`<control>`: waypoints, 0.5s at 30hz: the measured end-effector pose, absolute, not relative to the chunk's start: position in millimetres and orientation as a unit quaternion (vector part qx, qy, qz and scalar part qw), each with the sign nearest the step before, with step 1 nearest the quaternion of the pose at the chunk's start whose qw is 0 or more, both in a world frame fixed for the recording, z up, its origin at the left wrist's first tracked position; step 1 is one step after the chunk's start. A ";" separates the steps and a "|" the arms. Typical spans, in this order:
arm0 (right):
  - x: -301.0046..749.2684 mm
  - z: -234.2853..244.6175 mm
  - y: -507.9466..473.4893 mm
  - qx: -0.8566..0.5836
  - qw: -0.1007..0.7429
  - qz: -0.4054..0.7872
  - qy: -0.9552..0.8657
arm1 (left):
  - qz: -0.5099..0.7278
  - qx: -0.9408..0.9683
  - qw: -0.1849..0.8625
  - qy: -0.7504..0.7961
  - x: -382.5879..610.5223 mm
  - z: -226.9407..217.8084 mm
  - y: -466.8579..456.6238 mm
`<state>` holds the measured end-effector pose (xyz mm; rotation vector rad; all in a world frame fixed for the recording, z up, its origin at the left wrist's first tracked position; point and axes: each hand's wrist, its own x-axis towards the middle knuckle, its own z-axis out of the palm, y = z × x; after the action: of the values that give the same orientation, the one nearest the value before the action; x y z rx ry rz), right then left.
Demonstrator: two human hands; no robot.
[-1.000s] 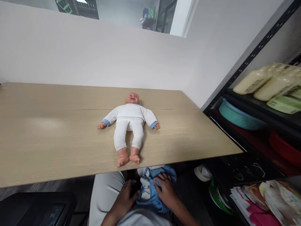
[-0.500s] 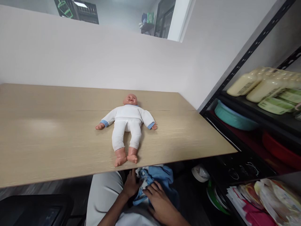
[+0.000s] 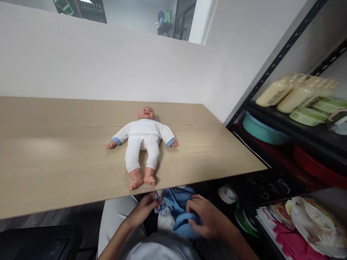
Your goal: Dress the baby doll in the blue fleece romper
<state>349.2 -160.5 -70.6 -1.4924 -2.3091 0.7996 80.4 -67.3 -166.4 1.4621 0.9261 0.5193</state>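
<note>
A baby doll [image 3: 142,141] in a white suit with blue cuffs lies face up on the wooden table [image 3: 54,159], feet toward the near edge. Below that edge, on my lap, a blue and white cloth garment [image 3: 176,211] is bunched up. My left hand [image 3: 145,209] pinches its left side, fingers closed on the fabric. My right hand [image 3: 207,218] grips its right side, fingers curled into the cloth. Both hands sit just under the doll's feet.
A black metal shelf [image 3: 284,119] stands at the right with cream bottles [image 3: 295,94], a teal basin [image 3: 261,131] and a red basin [image 3: 317,168]. Colourful packets [image 3: 300,225] lie at the lower right. A white wall [image 3: 108,61] backs the table.
Both hands have shifted from lying on the cloth to gripping it at either side, and the cloth has risen a little toward the table edge. The doll has not moved.
</note>
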 end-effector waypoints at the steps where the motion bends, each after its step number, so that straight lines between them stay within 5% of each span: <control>1: 346.6 -71.2 -163.3 -0.518 0.121 0.267 -0.804 | 0.226 0.626 0.641 0.382 80.8 -150.4 -70.9; 8: 290.4 -108.8 -182.1 -0.479 0.113 0.268 -0.828 | 0.232 0.574 0.726 0.299 101.4 -55.9 -92.4; 15: 301.9 -77.5 -183.8 -0.541 0.131 0.194 -0.808 | 0.286 0.580 0.690 0.325 62.6 10.2 -91.6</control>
<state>301.9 -183.8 -77.5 -1.5715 -2.3459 0.5624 62.6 -91.6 10.2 1.2965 0.7263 0.6405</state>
